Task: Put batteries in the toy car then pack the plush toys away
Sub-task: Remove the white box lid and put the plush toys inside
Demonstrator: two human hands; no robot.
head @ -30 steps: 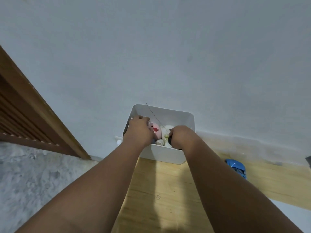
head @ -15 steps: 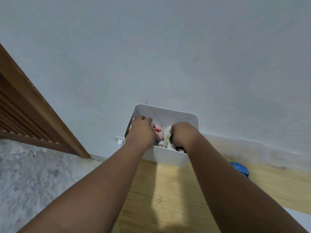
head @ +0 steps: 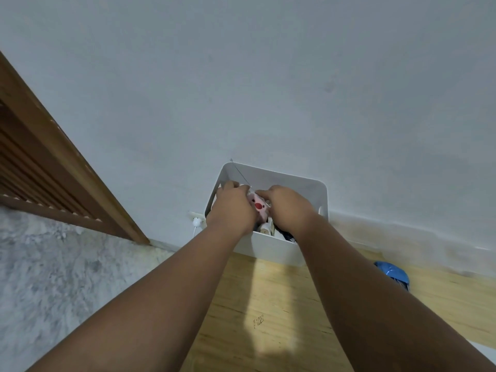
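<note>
A white plastic bin point(head: 271, 247) stands on the wooden table against the wall. Both my hands reach into it. My left hand point(head: 233, 208) and my right hand point(head: 288, 206) close from either side on a pink plush toy point(head: 258, 208) with a red nose, at the top of the bin. Below it lie other plush toys point(head: 268, 228), one cream and one dark, mostly hidden by my hands. The blue toy car point(head: 394, 275) sits on the table to the right, partly behind my right forearm.
The wooden table point(head: 268, 318) runs along a pale wall. A white plug and cable point(head: 196, 222) sit at the wall left of the bin. A slatted wooden door point(head: 40, 162) and grey mottled floor point(head: 53, 277) lie to the left.
My right hand moved left from the dark toy to the pink plush toy, so both hands now meet on it. The view shifted slightly.
</note>
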